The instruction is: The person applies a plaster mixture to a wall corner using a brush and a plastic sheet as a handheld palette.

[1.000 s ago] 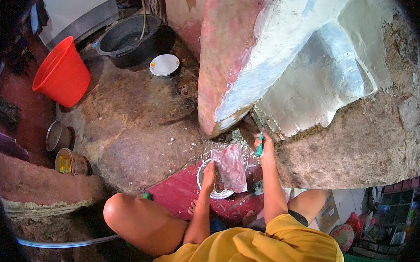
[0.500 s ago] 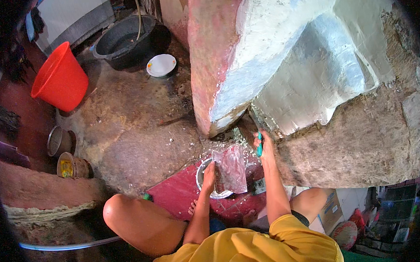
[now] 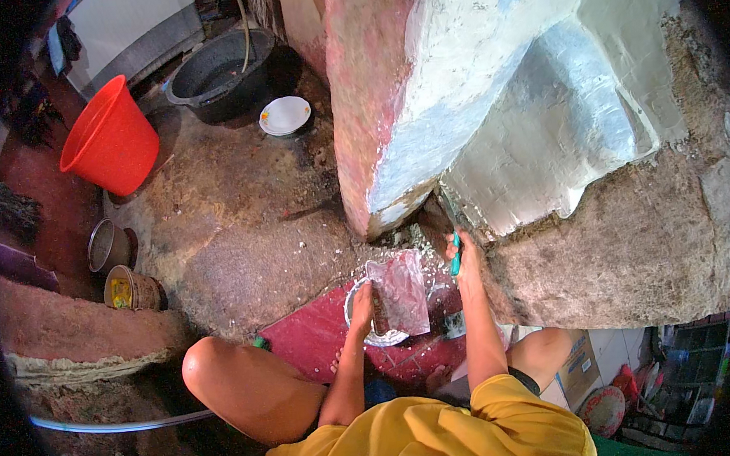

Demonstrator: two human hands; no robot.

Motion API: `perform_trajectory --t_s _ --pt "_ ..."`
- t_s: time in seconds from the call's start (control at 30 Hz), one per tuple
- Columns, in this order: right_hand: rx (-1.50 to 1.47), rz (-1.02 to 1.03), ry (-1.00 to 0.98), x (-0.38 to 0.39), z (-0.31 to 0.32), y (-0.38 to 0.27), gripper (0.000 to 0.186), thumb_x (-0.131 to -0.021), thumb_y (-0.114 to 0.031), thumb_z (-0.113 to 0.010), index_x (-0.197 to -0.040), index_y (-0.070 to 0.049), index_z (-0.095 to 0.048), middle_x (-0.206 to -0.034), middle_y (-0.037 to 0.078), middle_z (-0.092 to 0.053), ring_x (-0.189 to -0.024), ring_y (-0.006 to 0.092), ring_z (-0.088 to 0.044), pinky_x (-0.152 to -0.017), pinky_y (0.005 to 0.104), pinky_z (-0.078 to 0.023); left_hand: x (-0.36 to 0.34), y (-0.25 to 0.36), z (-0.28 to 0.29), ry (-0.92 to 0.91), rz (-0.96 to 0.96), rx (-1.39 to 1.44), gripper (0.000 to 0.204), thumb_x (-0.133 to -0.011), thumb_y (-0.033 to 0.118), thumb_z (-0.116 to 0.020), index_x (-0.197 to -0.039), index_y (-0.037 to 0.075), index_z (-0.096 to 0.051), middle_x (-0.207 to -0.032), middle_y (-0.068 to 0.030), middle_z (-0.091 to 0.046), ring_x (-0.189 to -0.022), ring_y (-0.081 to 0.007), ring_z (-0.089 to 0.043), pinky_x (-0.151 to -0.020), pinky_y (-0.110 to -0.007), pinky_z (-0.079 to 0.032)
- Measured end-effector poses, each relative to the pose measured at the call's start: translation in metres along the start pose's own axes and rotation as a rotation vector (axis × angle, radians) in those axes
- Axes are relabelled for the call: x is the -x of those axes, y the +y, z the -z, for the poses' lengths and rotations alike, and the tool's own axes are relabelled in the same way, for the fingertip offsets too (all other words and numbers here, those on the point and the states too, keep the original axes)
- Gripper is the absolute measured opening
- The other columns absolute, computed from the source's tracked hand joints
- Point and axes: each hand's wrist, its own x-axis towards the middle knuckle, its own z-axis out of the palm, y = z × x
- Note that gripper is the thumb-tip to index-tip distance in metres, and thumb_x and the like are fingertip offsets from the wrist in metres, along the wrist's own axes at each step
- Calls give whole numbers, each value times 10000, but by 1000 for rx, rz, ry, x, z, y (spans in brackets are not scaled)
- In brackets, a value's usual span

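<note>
My right hand (image 3: 465, 257) is closed around the teal handle (image 3: 455, 254) of a putty knife. Its thin blade points up toward the lower edge of the plastered wall (image 3: 503, 179), where the wet-looking grey coat meets a dark gap. In my left hand (image 3: 363, 309) is the edge of a flat, pale, partly see-through sheet (image 3: 400, 294), smeared with whitish material. The sheet lies over part of a round, white-smeared basin (image 3: 390, 339) on the red tiles and hides much of it. My left fingers are partly hidden behind the sheet.
Crumbs of white plaster lie around the foot of the pillar (image 3: 378, 161). Further left are a red bucket (image 3: 113, 138), a black tub (image 3: 223, 78), a white plate (image 3: 285, 116) and two small pails (image 3: 137, 289). A rough ledge (image 3: 622, 247) borders my right arm.
The view has shifted slightly. My right hand has moved very little with the putty knife, and the sheet in my left hand stays over the basin.
</note>
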Motion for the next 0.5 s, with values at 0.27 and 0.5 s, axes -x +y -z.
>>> perform_trajectory --t_s 0.27,0.5 --pt "-5 -34 -38 2 1 -2 165 -864 -175 -499 -985 -70 -458 -730 74 -528 -483 88 -430 -396 223 -369 -5 -6 7 3 -30 -10 522 -925 372 -337 -1201 -61 -433 -1187 -116 -487 -1078 -189 -436 -938 -293 -303" --pt "81 -33 10 12 4 -10 133 -892 -188 -455 -969 -81 -440 -728 71 -518 -487 87 -411 -399 210 -356 -2 4 -1 18 74 81 527 -926 381 -338 -1211 -52 -429 -1207 -106 -475 -1090 -188 -431 -945 -299 -295"
